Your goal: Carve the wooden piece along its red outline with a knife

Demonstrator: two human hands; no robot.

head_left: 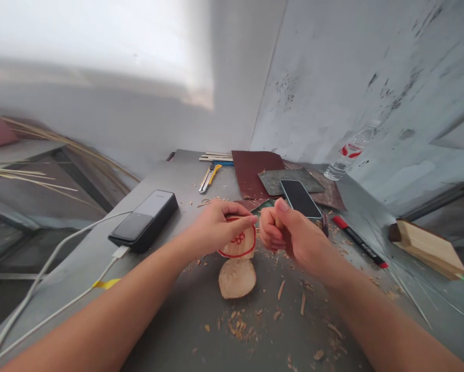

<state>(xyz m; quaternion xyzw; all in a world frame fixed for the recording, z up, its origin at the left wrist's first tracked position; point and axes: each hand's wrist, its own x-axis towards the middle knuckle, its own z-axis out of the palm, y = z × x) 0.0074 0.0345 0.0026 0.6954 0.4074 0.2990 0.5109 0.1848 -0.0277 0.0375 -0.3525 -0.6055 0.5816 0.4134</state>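
My left hand (226, 227) is closed at the edge of a pale wood piece (237, 248) marked with a red outline and small red loops, its thumb and fingers lying over the top of it. Just to the right, my right hand (284, 227) makes a fist with the thumb uppermost; what it grips, if anything, is hidden. Nearer to me, a second pale wood piece (237, 279), rounded with a small point at lower left, lies flat on the grey table (170, 330). Wood shavings (237, 328) are scattered around both pieces.
A power bank (143, 219) with white cables sits at left. Beyond my hands are a yellow utility knife (210, 178), brown sheets (251, 173) and a phone (300, 199). At right are a marker (359, 242), a plastic bottle (350, 152) and a wood block (429, 248).
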